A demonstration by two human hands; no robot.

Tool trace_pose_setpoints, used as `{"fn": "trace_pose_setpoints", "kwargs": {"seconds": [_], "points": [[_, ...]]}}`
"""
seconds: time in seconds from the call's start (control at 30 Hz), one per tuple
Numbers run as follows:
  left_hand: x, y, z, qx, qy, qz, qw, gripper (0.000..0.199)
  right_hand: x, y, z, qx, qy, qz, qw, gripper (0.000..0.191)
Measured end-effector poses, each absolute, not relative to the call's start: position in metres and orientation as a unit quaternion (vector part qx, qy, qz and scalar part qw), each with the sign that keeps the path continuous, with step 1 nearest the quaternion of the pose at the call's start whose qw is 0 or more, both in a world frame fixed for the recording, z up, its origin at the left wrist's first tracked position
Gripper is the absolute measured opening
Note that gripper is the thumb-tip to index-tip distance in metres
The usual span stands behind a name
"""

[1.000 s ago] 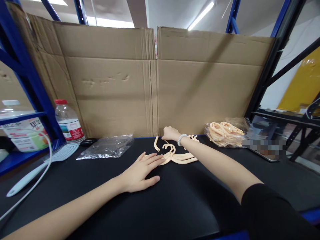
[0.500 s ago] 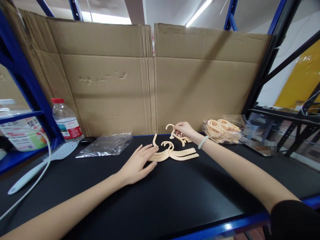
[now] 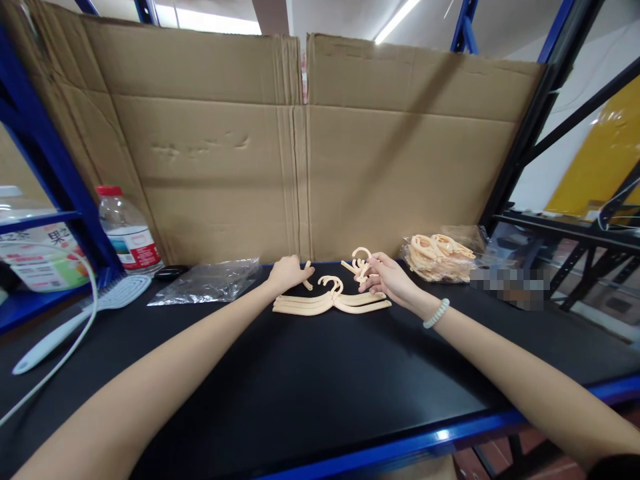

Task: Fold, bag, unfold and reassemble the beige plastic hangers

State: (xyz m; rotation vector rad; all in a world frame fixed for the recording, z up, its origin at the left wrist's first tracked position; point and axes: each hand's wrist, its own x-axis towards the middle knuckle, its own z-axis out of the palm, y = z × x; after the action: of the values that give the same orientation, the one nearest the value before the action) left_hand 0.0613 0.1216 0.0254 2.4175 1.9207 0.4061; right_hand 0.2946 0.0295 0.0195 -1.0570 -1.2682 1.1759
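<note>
Several cream plastic hangers (image 3: 330, 303) lie spread in an overlapping row at the middle of the black table. Behind their left end, my left hand (image 3: 290, 273) is closed on a short cream hanger arm (image 3: 307, 277), its fingers mostly hidden behind the thumb. To the right, my right hand (image 3: 383, 277) pinches a cream hook piece (image 3: 361, 253), whose hook points up above the table. Further cream parts (image 3: 353, 267) lie just behind and left of my right hand.
A clear bag of cream hangers (image 3: 440, 259) sits at the back right. On the left are a flat plastic bag (image 3: 205, 281), a hairbrush (image 3: 120, 293), a red-capped bottle (image 3: 130, 233) and a white cable (image 3: 93, 313). Cardboard (image 3: 220, 167) stands behind.
My left hand has left the row of hangers, moved back and closed on the loose arm. My right hand has come nearer with the hook piece and turned it.
</note>
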Motion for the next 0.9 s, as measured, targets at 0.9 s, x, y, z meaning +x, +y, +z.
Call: {"fn": "trace_pose_setpoints", "kwargs": {"seconds": [0.9], "points": [[0.044,-0.014,0.007,0.707,0.324,0.521,0.353,0.016,0.264,-0.013,0.01,-0.342,-0.596,0.553,0.471,0.023]]}}
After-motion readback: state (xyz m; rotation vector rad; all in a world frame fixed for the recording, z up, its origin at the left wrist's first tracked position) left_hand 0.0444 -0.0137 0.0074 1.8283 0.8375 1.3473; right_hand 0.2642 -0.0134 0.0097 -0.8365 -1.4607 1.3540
